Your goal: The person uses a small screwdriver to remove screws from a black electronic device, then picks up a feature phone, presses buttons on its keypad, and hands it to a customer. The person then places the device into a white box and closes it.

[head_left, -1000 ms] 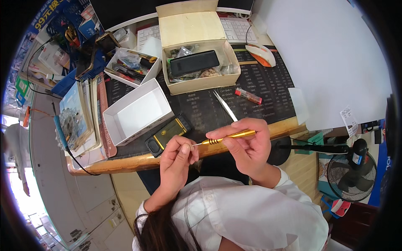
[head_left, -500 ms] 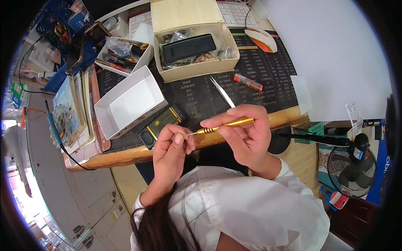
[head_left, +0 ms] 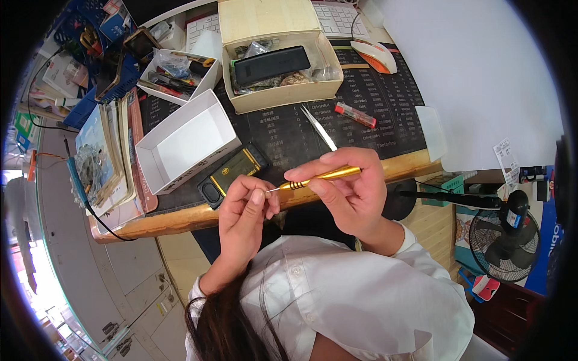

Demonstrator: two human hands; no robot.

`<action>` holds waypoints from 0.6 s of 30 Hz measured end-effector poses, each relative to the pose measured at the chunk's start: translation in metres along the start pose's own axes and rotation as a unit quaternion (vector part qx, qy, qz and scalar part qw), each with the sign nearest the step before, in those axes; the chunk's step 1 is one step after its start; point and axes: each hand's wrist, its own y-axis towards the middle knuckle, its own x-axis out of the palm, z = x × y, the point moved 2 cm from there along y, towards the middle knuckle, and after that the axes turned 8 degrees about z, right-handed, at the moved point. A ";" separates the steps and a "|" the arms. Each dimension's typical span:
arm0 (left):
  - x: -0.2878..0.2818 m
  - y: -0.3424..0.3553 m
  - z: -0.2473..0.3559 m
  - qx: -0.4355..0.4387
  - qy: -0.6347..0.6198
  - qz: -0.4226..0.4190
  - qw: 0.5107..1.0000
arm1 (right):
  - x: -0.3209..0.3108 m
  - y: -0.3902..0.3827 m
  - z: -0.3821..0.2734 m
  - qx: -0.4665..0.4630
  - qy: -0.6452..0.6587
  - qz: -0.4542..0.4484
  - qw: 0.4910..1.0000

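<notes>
A gold precision screwdriver [head_left: 330, 175] is held in my right hand [head_left: 358, 201], gripped between thumb and fingers. Its thin metal shaft points left, to the fingertips of my left hand [head_left: 242, 210]. There, thumb and forefinger are pinched together at the shaft's tip; whether a small part is between them is too small to tell. Both hands are raised over the desk's front edge. Just beyond my left hand lies a black and yellow phone-like device [head_left: 233, 174]. Silver tweezers [head_left: 319, 127] lie on the mat beyond my right hand.
A white open box [head_left: 188, 144] stands at left, with a smaller box of tools [head_left: 183, 78] behind it. A cream box [head_left: 289, 102] holds a black phone back cover [head_left: 272, 66]. A red-capped tube [head_left: 355, 114], a mouse [head_left: 374, 56], books [head_left: 129, 156] and a fan [head_left: 504, 240] surround the workspace.
The whole view has shifted very slightly. Both hands keep almost the same pose, with the screwdriver's tip still at my left fingertips.
</notes>
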 end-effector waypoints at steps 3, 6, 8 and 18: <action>-0.003 -0.001 -0.002 0.006 0.026 0.005 1.000 | 0.002 -0.002 0.002 -0.004 -0.023 -0.011 1.000; -0.006 0.001 -0.005 -0.006 0.047 0.024 0.999 | 0.004 -0.003 0.010 0.027 0.013 0.024 0.999; -0.008 0.001 -0.005 -0.015 0.053 0.040 0.998 | 0.004 -0.001 0.019 0.042 0.061 0.060 0.995; -0.028 0.000 0.009 0.369 0.655 0.070 0.655 | -0.007 0.009 0.041 0.006 -0.063 0.065 0.996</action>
